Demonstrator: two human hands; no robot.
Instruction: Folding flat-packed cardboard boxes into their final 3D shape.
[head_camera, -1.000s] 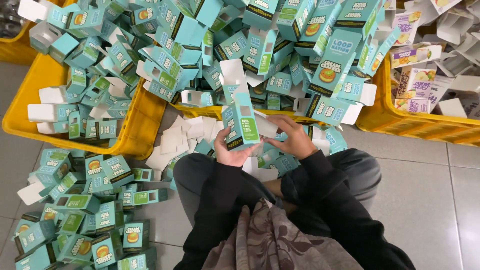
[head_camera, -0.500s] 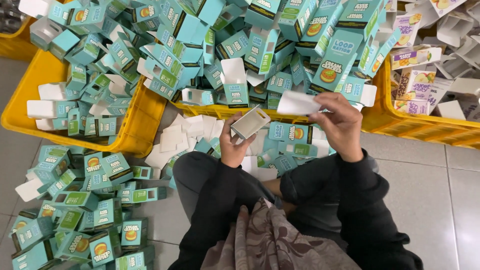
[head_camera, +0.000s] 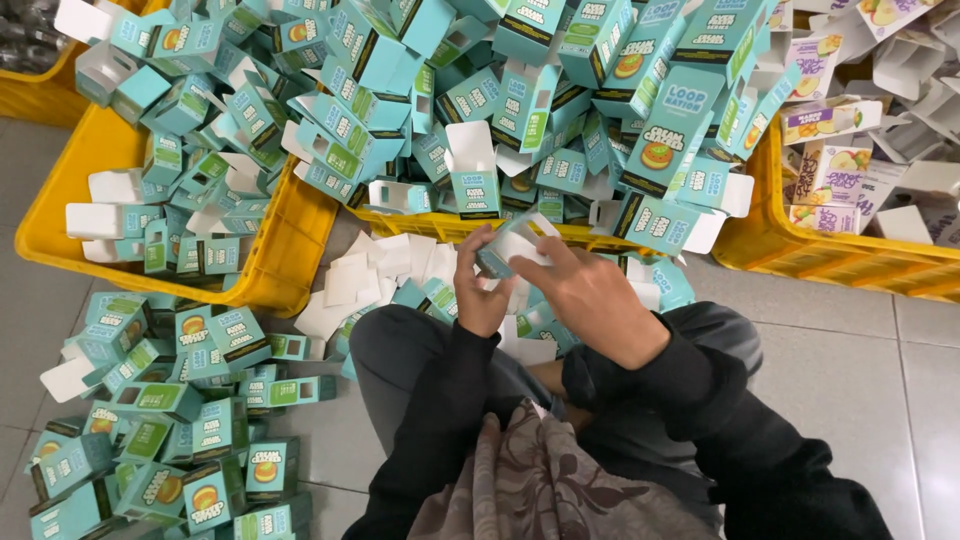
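Above the lap, between both hands: one small teal carton (head_camera: 505, 245), white inside, tilted, one end flap open. Left hand (head_camera: 480, 290) grips its lower end; right hand (head_camera: 590, 295) pinches the white flap (head_camera: 522, 250) from above. Beyond: yellow crates (head_camera: 275, 255) heaped with matching teal cartons (head_camera: 400, 110); more lie on the tiled floor (head_camera: 820, 370) at left.

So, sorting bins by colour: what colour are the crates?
Yellow crates, clearest in the head view.

Small teal carton (head_camera: 508, 243) half hidden behind right hand (head_camera: 590, 298).
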